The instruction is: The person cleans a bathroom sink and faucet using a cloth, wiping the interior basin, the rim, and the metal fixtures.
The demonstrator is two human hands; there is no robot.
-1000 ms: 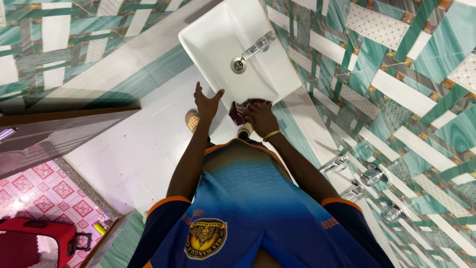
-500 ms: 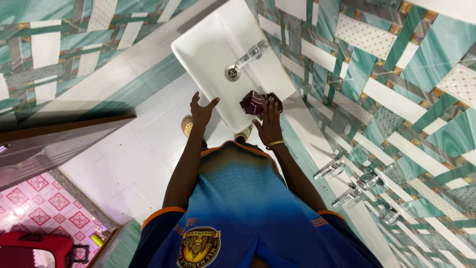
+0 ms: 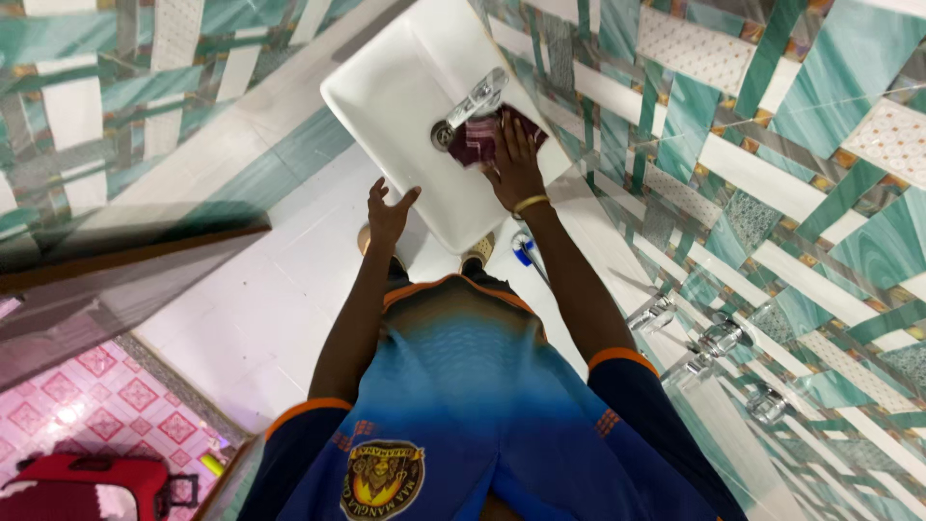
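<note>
A round yellow-and-black emblem (image 3: 382, 479) sits low in the frame, at the centre bottom, on the chest of the person's blue jersey (image 3: 463, 386), which has orange trim at the collar and sleeves. In the upper middle of the frame a white rectangular sink (image 3: 400, 106) hangs against a wall of teal, white and grey patterned tiles (image 3: 772, 145), its long axis running from lower centre toward the upper right. A chrome tap (image 3: 477, 94) reaches over the drain (image 3: 442, 135). The right hand (image 3: 516, 164), with a yellow bangle (image 3: 530, 203) at the wrist, presses flat with fingers spread on a dark maroon cloth (image 3: 477, 140), which lies crumpled in the basin just beside the drain and under the tap. The left hand (image 3: 388, 212) hovers at the sink's near rim, fingers wide and holding nothing. At right, several chrome wall valves (image 3: 719, 338) stand in a row. A red suitcase (image 3: 87, 482) lies at lower left on pink patterned floor (image 3: 116, 396).
</note>
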